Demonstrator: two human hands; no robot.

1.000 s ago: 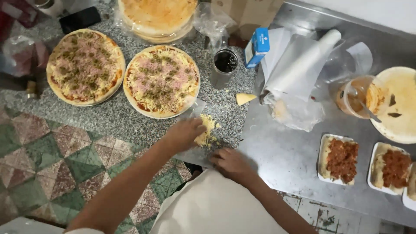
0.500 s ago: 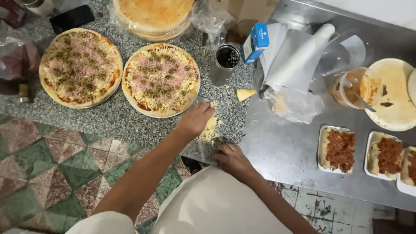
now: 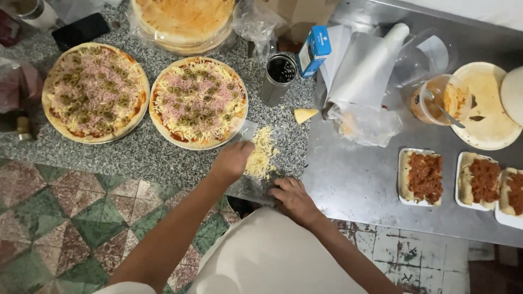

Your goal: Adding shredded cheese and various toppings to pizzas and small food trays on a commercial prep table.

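Evidently your left hand (image 3: 233,161) had moved little since the half-second-earlier frame: it hung at the near edge of the granite counter (image 3: 136,155), fingers curled loosely down over the pile of grated cheese (image 3: 261,155), touching its left side. Whether any cheese was pinched in that hand could not be told, since the fingertips were hidden beneath the knuckles. Your right hand (image 3: 294,198) lay flat, fingers spread narrow, pressing on the clear plastic sheet (image 3: 248,185) on which the cheese rested, at the counter's front lip. It held nothing that the view showed.

Compared with the frame a second earlier, your left hand had shifted slightly up and left, nearer the rim of the closer pizza (image 3: 199,102), and your right hand had kept its place on the sheet. The cheese pile was in the same spot, between the two hands, just below that pizza's lower right edge and touching neither pizza.

A second topped pizza (image 3: 95,92) lay to the left of the first, both dressed with cheese, ham and green olive slices. A stack of bare bases (image 3: 185,22) stood behind them, a metal grater (image 3: 279,79) upright just right of the near pizza, and a cheese wedge (image 3: 304,115) beside it. On the steel table (image 3: 354,179) to the right were a blue carton (image 3: 315,50), a paper roll (image 3: 365,71), a sauce tub (image 3: 441,100) with a spoon, and trays of sauced bread (image 3: 425,175)
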